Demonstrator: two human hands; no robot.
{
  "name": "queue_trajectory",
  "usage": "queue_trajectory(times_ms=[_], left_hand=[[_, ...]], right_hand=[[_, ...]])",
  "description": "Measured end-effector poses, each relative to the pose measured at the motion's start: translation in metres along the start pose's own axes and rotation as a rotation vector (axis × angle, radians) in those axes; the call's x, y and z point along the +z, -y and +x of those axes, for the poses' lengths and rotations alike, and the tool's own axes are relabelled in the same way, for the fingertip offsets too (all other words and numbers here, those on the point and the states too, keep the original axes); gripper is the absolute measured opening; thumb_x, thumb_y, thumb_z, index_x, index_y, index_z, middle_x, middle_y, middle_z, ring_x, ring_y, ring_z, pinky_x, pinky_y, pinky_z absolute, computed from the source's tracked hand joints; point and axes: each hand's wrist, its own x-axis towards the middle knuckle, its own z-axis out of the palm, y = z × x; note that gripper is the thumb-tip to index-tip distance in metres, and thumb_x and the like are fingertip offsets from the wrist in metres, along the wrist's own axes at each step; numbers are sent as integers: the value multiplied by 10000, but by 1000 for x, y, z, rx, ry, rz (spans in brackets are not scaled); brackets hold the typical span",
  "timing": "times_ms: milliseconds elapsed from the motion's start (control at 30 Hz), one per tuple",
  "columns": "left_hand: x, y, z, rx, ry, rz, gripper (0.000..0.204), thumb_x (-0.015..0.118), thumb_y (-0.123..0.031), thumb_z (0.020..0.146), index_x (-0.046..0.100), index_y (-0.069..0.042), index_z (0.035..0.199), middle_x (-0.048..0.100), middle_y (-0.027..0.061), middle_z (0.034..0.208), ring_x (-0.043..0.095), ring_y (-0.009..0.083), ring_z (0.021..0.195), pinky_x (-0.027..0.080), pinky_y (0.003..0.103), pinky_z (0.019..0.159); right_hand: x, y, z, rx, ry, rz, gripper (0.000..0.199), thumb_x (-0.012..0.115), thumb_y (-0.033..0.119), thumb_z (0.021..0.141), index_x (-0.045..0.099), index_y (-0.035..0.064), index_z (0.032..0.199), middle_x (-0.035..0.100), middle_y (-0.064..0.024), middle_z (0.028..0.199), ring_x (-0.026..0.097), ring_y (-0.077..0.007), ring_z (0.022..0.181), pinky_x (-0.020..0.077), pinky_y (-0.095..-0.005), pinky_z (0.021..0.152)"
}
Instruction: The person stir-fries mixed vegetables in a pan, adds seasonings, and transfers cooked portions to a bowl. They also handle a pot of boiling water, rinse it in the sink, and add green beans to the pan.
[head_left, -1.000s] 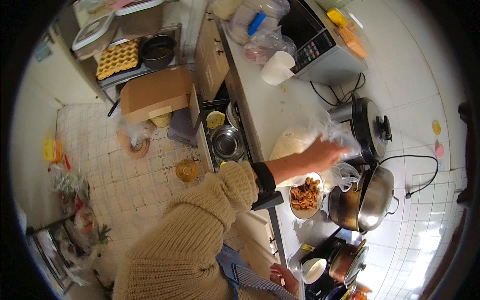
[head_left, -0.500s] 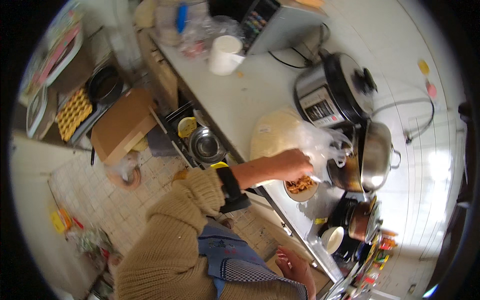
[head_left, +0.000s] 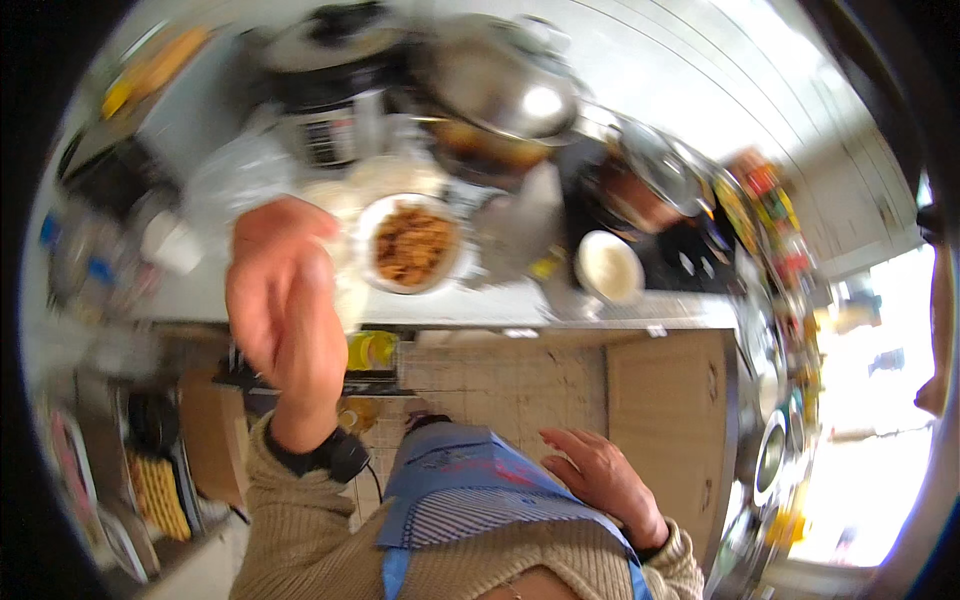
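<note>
narrow is how the left hand (head_left: 283, 290) is keeping its grip: the fingers are curling in toward the thumb, and blur is hiding whether anything is being pinched, so i cannot tell. just beside it, with the hand at its eight o'clock, the bowl of browned pieces (head_left: 412, 243) is sitting upright on the worktop (head_left: 480, 303). a pale bundle (head_left: 349, 287), too smeared to identify, is lying between the two.

the worktop's front edge is running close by at the bowl's six o'clock, so a low swing of the left wrist toward three o'clock could be catching the rim and spilling pieces; fingers snagging the clear plastic bag (head_left: 235, 180) at ten o'clock could be dragging it along.

farther out, a black-lidded cooker (head_left: 335, 115) is standing at eleven o'clock, a steel pot (head_left: 485, 145) at one, and a small white bowl (head_left: 608, 268) at three, beside the dark stove (head_left: 690, 268).

at five o'clock, well apart, the right hand (head_left: 605, 475) is hanging beside the blue apron (head_left: 470, 465), its grip loosely wide, with nothing showing in it.
</note>
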Motion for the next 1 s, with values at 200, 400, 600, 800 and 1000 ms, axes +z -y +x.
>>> queue_trajectory(times_ms=[200,400,600,800,1000], left_hand=[[203,-138,-40,-228,819,-1549,169,568,-152,937,646,-39,1033,575,143,972,592,280,865,458,402,783],[345,-291,-118,-394,543,-1879,73,726,-176,817,656,-159,802,568,44,665,544,160,564,472,463,701],[416,-368,-179,-593,786,-1995,117,721,-138,800,619,-192,822,539,24,640,499,137,526,461,403,626],[461,-414,-221,-626,821,-1843,206,695,-138,787,558,-182,935,524,30,634,456,126,510,447,354,560],[498,-425,-229,-599,742,-1344,324,669,-137,775,497,-173,1047,509,37,628,414,116,495,434,306,494]], right_hand=[[-9,-46,-130,93,-297,33,358,617,219,883,559,18,1175,639,-188,1029,605,-367,967,486,-429,836],[21,-90,-294,487,-566,113,354,624,201,876,561,14,1170,641,-184,1014,610,-359,953,489,-417,823],[67,-113,-414,727,-796,178,346,638,184,866,561,15,1157,630,-169,925,615,-350,862,501,-412,755],[72,-137,-459,797,-899,233,346,644,187,863,564,2,1143,630,-167,915,614,-350,848,498,-412,753],[42,-171,-467,835,-909,148,355,646,190,857,565,9,1152,632,-174,929,614,-349,857,498,-410,761]])
